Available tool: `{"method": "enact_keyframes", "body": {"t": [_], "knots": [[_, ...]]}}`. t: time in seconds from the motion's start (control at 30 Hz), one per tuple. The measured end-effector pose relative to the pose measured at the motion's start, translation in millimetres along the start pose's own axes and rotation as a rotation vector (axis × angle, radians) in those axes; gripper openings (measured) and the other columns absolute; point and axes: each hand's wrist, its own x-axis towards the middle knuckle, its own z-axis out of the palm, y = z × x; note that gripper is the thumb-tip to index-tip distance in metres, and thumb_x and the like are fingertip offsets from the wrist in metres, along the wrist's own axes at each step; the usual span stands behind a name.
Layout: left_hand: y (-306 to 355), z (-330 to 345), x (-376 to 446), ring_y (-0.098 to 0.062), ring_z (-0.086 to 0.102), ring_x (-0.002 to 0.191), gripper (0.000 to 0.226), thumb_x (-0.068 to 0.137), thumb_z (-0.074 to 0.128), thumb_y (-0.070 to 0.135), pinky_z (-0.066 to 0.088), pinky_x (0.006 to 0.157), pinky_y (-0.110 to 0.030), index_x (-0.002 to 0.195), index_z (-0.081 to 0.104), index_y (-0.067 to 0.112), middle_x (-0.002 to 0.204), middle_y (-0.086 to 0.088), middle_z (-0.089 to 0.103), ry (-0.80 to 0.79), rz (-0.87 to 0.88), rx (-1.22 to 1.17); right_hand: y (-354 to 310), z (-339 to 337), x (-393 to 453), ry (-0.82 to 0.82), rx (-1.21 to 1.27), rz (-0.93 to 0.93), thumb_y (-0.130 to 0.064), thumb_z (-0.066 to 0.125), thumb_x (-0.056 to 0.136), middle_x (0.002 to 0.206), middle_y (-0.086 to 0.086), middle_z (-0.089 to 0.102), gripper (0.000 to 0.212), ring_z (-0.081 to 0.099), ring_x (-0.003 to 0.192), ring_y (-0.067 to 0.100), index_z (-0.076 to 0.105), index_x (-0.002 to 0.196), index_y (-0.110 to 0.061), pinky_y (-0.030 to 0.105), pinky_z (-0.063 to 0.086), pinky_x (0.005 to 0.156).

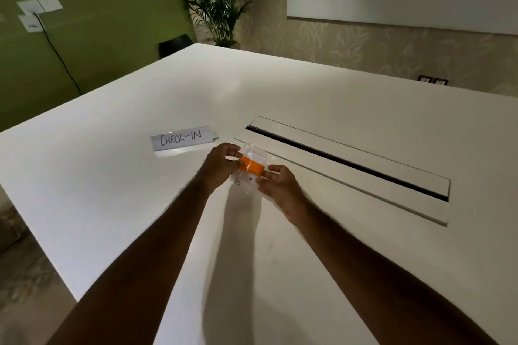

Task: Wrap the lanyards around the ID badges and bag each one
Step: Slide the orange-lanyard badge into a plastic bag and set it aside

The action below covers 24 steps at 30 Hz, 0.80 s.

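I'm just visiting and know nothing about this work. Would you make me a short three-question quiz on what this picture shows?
1. True or false: the clear plastic bag lies flat on the white table with no hand on it.
2. Which colour is the lanyard wrapped round the badge inside the bag? A) blue B) orange C) green
3. Fill in the blank: the folded paper sign on the table reads ____.

Key
1. False: the left hand and the right hand both hold the bag, one at each side.
2. B: the orange lanyard shows through the plastic.
3. CHECK-IN
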Motion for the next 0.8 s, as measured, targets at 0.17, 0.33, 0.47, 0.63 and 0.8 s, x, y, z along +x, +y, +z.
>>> {"method": "enact_keyframes", "body": {"t": [0.17, 0.33, 0.47, 0.63, 0.8], "knots": [[-15, -8, 23, -0.025, 0.070, 0.103, 0.046, 0.086, 0.081, 0.007, 0.059, 0.086, -0.034, 0.129, 0.063, 0.011, 0.118, -0.006, 0.071, 0.030, -0.018, 0.029, -2, 20, 20, -0.085, -0.215, -0.124, -0.016, 0.080, 0.091, 0.136, 0.011, 0.066, 0.055, 0.065, 0.122, 0.028, 0.055, 0.140, -0.007, 0.042, 0.054, 0.104], [-17, -14, 44, -0.029, 0.069, 0.109, 0.050, 0.084, 0.080, 0.003, 0.059, 0.092, -0.043, 0.130, 0.062, 0.007, 0.119, -0.011, 0.070, 0.028, -0.032, 0.067, -3, 30, 44, -0.103, -0.319, -0.173, -0.015, 0.078, 0.092, 0.127, 0.010, 0.070, 0.039, 0.067, 0.116, 0.026, 0.062, 0.128, -0.008, 0.034, 0.052, 0.093], [-13, -13, 59, -0.031, 0.069, 0.108, 0.050, 0.082, 0.081, 0.001, 0.060, 0.093, -0.046, 0.129, 0.063, 0.006, 0.119, -0.014, 0.070, 0.023, -0.027, 0.083, -4, 35, 58, -0.123, -0.387, -0.188, -0.016, 0.078, 0.092, 0.127, 0.010, 0.070, 0.041, 0.064, 0.119, 0.024, 0.061, 0.128, -0.009, 0.030, 0.047, 0.094], [-17, -8, 67, -0.030, 0.069, 0.109, 0.041, 0.088, 0.076, 0.002, 0.058, 0.094, -0.040, 0.127, 0.063, 0.005, 0.125, -0.013, 0.069, 0.022, -0.015, 0.152, -12, 34, 71, -0.202, -0.539, -0.153, -0.022, 0.082, 0.089, 0.134, 0.009, 0.065, 0.060, 0.062, 0.122, 0.027, 0.054, 0.141, -0.011, 0.031, 0.047, 0.093], [-22, 1, 63, -0.028, 0.064, 0.118, 0.033, 0.098, 0.067, 0.008, 0.053, 0.089, -0.028, 0.130, 0.063, 0.007, 0.136, -0.012, 0.063, 0.055, 0.018, 0.230, -17, 34, 69, -0.257, -0.671, -0.125, -0.028, 0.083, 0.088, 0.145, 0.010, 0.058, 0.083, 0.058, 0.130, 0.028, 0.036, 0.156, -0.013, 0.032, 0.047, 0.098]]}}
